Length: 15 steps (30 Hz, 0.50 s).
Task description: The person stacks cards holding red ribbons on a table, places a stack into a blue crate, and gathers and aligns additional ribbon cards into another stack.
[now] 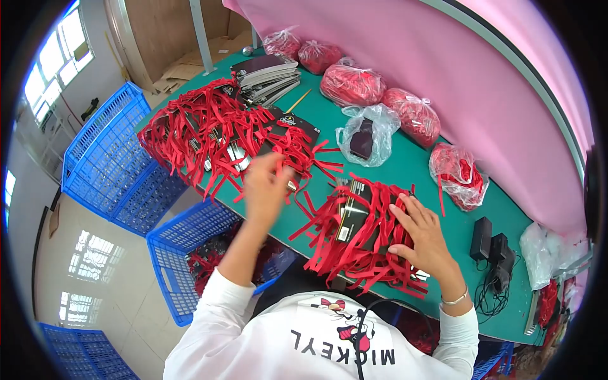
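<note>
A pile of black cards with red ribbons (361,221) lies at the table's front edge. My right hand (421,234) rests on its right side, fingers spread over the ribbons. Blurred by motion, my left hand (266,190) is over the near edge of a larger heap of ribboned black cards (215,133); its fingers are smeared, and what they hold, if anything, cannot be made out. A stack of dark flat cards or booklets (269,79) stands behind that heap, with a yellow pencil-like stick (298,101) beside it.
Bags of red ribbon (351,85) line the back of the green table (405,161). An open plastic bag (370,136) holds something dark. Black adapters and cables (500,253) lie at the right. Blue crates (114,158) stand at the left, one (168,272) below the front edge.
</note>
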Tool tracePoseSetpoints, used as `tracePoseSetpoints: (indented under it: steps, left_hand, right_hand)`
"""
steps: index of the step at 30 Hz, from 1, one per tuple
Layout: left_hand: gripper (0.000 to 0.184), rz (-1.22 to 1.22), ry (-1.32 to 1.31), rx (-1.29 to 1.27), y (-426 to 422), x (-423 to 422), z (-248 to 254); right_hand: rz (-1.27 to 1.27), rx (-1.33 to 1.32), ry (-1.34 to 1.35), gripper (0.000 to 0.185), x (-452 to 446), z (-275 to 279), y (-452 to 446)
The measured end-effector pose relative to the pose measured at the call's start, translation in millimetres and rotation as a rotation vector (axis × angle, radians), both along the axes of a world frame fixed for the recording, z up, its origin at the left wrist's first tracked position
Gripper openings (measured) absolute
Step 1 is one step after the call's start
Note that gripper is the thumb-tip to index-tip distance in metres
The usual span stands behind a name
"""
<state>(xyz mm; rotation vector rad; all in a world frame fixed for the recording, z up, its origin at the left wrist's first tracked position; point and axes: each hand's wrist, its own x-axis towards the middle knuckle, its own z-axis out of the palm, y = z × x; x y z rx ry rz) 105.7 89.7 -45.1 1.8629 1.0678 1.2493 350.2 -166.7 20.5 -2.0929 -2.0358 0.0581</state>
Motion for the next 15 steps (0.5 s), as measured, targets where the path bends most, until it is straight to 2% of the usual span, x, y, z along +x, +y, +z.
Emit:
tracePoseSetpoints:
  steps: [1,2,3,6,7,10,11,15]
  left_hand:
    - [0.036,0.177,0.206,0.239,23.4,-17.9,-6.1]
    - [0.040,0.266,0.337,0.219,40.6,-30.8,-16.6]
    - [0.037,0.308,0.415,0.170,53.9,-37.4,-22.5]
    - [0.033,0.199,0.493,-0.150,58.6,-36.7,-13.3]
    - [0.029,0.209,0.421,-0.077,66.9,-34.5,-28.8]
    - [0.026,0.108,0.138,-0.224,77.0,-30.5,-45.7]
    - [0.020,0.076,-0.066,-0.228,75.9,-26.3,-50.2]
    - [0.012,-0.049,-0.386,-0.374,59.7,-26.5,-43.4]
  right_hand:
    - [-0.018,0.014,0.029,0.086,3.1,-5.2,-1.5]
    - [-0.012,0.015,0.032,0.086,3.6,-8.0,-2.7]
    - [-0.010,0.022,0.033,0.086,4.7,-9.1,-2.8]
    - [-0.015,0.039,0.043,0.085,6.5,-10.3,-3.4]
    - [-0.016,0.037,0.049,0.085,6.3,-11.6,-3.7]
    - [-0.014,0.048,0.052,0.083,9.3,-16.1,-4.7]
    - [-0.016,0.049,0.052,0.083,9.7,-16.6,-5.0]
    - [-0.021,0.068,0.069,0.082,11.0,-20.9,-5.9]
